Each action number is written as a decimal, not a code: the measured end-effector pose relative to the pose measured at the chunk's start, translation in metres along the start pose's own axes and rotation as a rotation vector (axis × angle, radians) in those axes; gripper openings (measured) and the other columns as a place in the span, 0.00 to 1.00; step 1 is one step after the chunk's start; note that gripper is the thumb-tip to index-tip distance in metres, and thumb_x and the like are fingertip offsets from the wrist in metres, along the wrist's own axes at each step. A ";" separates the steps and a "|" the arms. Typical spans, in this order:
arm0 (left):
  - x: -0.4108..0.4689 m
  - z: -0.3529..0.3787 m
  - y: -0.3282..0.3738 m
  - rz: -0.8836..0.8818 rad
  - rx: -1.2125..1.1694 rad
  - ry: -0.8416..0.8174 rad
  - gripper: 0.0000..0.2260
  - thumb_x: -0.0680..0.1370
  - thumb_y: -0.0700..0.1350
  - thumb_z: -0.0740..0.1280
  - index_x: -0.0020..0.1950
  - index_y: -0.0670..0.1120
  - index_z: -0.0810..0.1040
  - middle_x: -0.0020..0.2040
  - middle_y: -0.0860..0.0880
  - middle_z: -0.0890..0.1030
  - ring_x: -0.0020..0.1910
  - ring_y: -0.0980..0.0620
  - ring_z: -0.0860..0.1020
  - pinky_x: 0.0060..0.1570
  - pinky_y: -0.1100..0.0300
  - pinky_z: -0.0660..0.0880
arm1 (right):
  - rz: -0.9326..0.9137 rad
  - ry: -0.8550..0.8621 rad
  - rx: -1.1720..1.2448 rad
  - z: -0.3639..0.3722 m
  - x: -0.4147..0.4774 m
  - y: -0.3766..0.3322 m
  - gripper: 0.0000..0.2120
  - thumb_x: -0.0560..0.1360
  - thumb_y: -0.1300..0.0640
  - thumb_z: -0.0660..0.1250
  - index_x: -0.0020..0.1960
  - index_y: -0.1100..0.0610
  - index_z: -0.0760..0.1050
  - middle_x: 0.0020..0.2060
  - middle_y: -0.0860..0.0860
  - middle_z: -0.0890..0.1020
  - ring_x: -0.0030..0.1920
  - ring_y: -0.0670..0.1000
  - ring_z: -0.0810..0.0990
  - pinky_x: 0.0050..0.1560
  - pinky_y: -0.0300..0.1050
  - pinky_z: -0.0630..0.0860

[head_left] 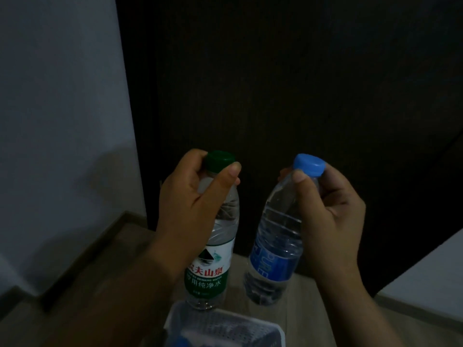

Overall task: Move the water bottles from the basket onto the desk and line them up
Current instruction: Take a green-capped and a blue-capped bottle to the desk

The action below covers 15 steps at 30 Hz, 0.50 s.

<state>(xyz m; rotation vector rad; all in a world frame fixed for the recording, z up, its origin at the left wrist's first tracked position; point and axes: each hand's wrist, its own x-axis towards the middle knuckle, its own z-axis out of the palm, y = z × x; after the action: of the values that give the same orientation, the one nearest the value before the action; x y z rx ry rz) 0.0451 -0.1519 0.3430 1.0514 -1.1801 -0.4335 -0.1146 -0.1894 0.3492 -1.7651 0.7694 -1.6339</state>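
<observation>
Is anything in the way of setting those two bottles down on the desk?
Nothing visible blocks them. The left hand holds the green-capped bottle, the right hand the blue-capped bottle, both above the white basket. The desk itself cannot be made out in this dim view.

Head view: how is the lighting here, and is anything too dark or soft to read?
Head view is dim and underexposed; the backdrop is near black. The left hand and right hand are readable, as are the green-capped bottle and blue-capped bottle. The white basket at the bottom edge is murky and soft.
</observation>
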 end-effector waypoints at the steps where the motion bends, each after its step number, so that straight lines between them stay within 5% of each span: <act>1: 0.015 0.000 0.015 -0.010 0.002 0.000 0.14 0.72 0.56 0.64 0.48 0.46 0.76 0.43 0.51 0.84 0.41 0.58 0.83 0.38 0.69 0.77 | -0.001 -0.003 -0.003 0.001 0.017 -0.013 0.07 0.76 0.51 0.64 0.53 0.45 0.76 0.44 0.46 0.83 0.43 0.45 0.83 0.40 0.33 0.78; 15: 0.234 -0.027 0.368 0.126 -0.004 -0.014 0.12 0.74 0.53 0.66 0.47 0.45 0.76 0.41 0.51 0.84 0.40 0.57 0.83 0.40 0.66 0.78 | -0.064 -0.028 0.030 -0.003 0.275 -0.352 0.07 0.75 0.50 0.64 0.52 0.49 0.77 0.43 0.49 0.83 0.43 0.46 0.83 0.41 0.35 0.78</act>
<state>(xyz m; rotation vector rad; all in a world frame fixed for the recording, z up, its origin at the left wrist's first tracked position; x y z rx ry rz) 0.0719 -0.1389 0.7786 0.9661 -1.2498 -0.3450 -0.0939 -0.1706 0.7947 -1.8041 0.6793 -1.6503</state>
